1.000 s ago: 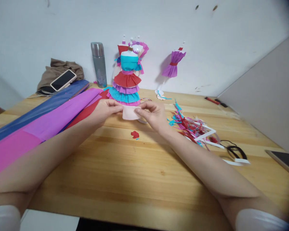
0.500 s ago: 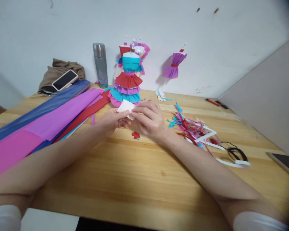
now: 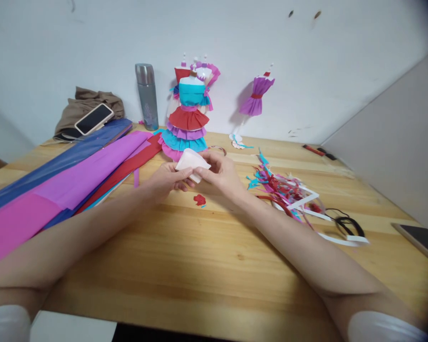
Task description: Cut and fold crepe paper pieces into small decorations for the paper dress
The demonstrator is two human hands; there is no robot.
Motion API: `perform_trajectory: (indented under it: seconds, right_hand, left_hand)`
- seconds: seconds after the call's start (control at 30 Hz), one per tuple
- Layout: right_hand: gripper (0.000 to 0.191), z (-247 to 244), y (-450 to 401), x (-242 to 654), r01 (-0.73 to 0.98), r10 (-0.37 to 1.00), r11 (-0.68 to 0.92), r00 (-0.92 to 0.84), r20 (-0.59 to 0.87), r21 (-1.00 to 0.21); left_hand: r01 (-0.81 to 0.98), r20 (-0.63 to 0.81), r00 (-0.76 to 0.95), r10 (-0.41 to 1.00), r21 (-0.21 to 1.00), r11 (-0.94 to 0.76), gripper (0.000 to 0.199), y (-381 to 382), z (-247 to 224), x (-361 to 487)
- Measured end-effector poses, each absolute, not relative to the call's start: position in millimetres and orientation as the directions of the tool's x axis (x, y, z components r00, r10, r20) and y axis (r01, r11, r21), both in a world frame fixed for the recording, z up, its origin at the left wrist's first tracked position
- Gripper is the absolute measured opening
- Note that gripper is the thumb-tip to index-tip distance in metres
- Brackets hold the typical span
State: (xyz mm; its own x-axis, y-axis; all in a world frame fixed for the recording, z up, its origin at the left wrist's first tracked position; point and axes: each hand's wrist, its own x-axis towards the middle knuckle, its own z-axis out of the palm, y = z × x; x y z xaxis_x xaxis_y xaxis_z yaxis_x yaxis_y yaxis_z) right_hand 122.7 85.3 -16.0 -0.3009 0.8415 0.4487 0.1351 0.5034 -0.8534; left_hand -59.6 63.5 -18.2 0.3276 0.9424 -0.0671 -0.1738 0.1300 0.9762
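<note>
Nearest you spreads the tabletop point(image 3: 185, 270), with a phone point(image 3: 419, 240) at its right side, a black cord point(image 3: 358, 227) a little further in, and a red scrap point(image 3: 199, 200) just this side of your hands. Your left hand point(image 3: 169, 179) has the white paper point(image 3: 191, 160) pinched at its left side, and your right hand point(image 3: 219, 172) pinches its right side, so each grip is closed on it and neither is nearer. It sits between them, seemingly above the tabletop, tilted; its long axis appears to slant down to your right, though your fingers cover too much to be sure. Well to the right lies a heap of strips point(image 3: 288, 187); to the left, coloured sheets point(image 3: 89, 173) stretch back. Beyond the paper stands a ruffled dress point(image 3: 189, 116), nearly in line with it, a bottle point(image 3: 147, 102) on its left, the pale wall point(image 3: 228, 28) behind
</note>
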Motion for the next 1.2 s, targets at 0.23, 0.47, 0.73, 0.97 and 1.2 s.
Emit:
perform_trajectory:
  seconds: [0.23,0.47,0.73,0.97,1.2]
  right_hand:
    - [0.024,-9.8,83.0,121.2,0.07,0.921,0.27,-0.31,0.237,-0.96]
    - [0.031,-13.1,85.7,121.7,0.019,0.928,0.185,-0.332,0.168,-0.983]
    - [0.03,-12.9,88.3,124.0,0.044,0.929,0.272,-0.272,0.25,-0.961]
    - [0.029,-17.3,91.4,124.0,0.023,0.939,0.239,-0.258,0.225,-0.971]
    - [0.013,-9.0,84.1,127.3,0.224,0.801,0.598,-0.14,0.581,-0.77]
  left_hand:
    - [-0.128,-0.071,0.305,0.95,0.985,0.115,0.044,62.7,-13.8,-60.1]
    - [-0.107,-0.039,0.165,0.986,0.993,0.057,0.03,67.6,-18.2,-61.8]
    - [-0.12,-0.09,0.242,0.966,0.985,0.122,0.038,63.5,-10.8,-59.5]
    - [0.004,-0.059,0.232,0.971,0.998,0.06,0.019,63.8,-13.2,-59.3]
    - [0.049,0.002,0.249,0.969,0.999,-0.015,0.022,64.3,-13.9,-60.6]
